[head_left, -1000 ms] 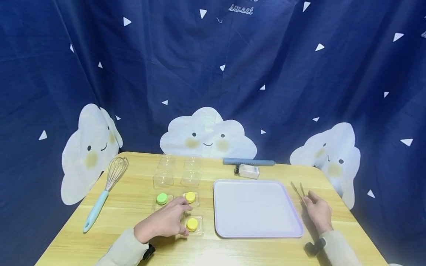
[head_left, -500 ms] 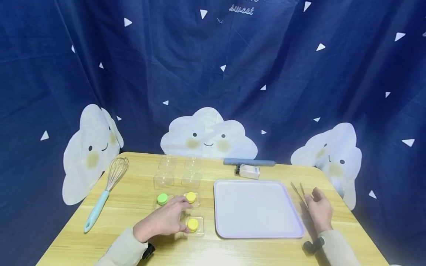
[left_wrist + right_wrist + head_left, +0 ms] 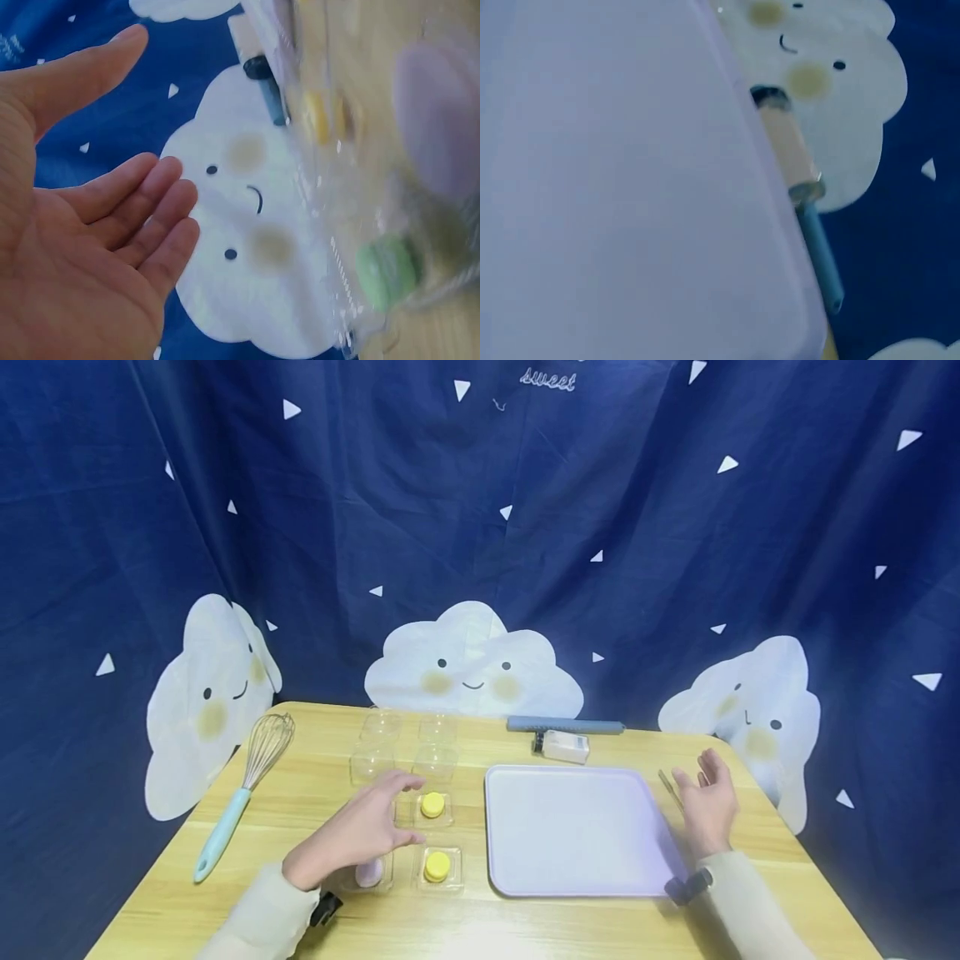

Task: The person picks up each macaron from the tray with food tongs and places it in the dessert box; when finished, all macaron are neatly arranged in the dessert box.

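Observation:
My left hand [image 3: 360, 825] hovers over the clear plastic macaron box, thumb and fingers spread apart, holding nothing. Two yellow macarons [image 3: 432, 805] sit in the box's right compartments [image 3: 454, 883]. A lilac macaron [image 3: 368, 872] shows below the hand at near left. In the head view the hand hides the green macaron [image 3: 386, 271], which the left wrist view shows. My right hand [image 3: 708, 810] is raised beside the tray's right edge, fingers loosely bent and nothing seen in them. Slim metal tongs [image 3: 670, 788] lie partly behind it.
A pale lilac tray [image 3: 577, 887] lies right of the box. Behind it are a bottle [image 3: 564, 747] with a black cap and a blue-grey rod [image 3: 566, 725]. The box's raised lid [image 3: 403, 760] is at the back. A whisk [image 3: 232, 810] lies far left.
My left hand has drawn back leftward from the macarons and its fingers have spread, uncovering the lilac one and covering the green. My right hand has lifted and moved away from the tongs.

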